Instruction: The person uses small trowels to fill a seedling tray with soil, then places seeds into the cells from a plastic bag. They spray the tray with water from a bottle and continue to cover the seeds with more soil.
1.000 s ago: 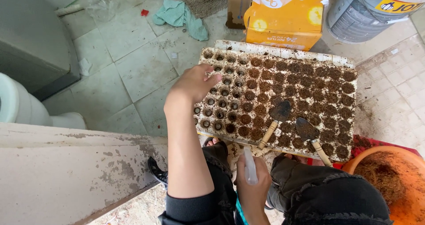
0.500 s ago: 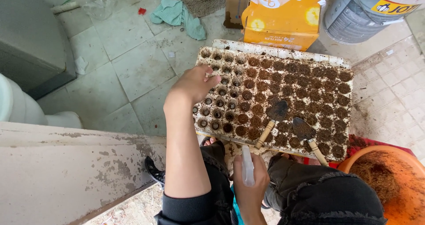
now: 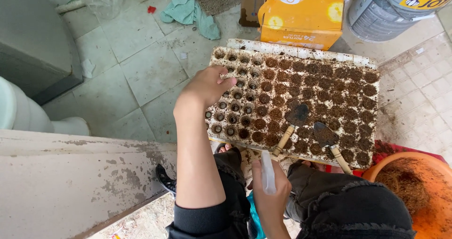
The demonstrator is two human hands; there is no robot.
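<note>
The left hand (image 3: 207, 86) reaches over the near-left corner of the white seedling tray (image 3: 301, 51), its fingers curled with the tips pinched together just above a cell, though whether anything small sits between them is too fine to tell; the right hand (image 3: 272, 192) rests low near the knees, closed around a thin pale tube-like tool (image 3: 267, 173) that stands up out of the fist; the tray lies on the tiled floor (image 3: 141, 65) straight ahead of the person; judging by the cells, most of the tray is already packed with dark soil, while a block of cells at the left end, under and beside the left hand, shows pale rims with shallower fill, so that corner seems to be what is left; two small trowels (image 3: 295, 116) lie on the filled part with their wooden handles hanging over the near edge; on the right an orange basin (image 3: 423, 192) of brown fibre sits just beside the tray corner, and an orange carton (image 3: 301, 13) and a grey bucket (image 3: 391, 8) crowd the far edge; open floor lies to the left, bounded by a worn concrete ledge (image 3: 70, 173).
</note>
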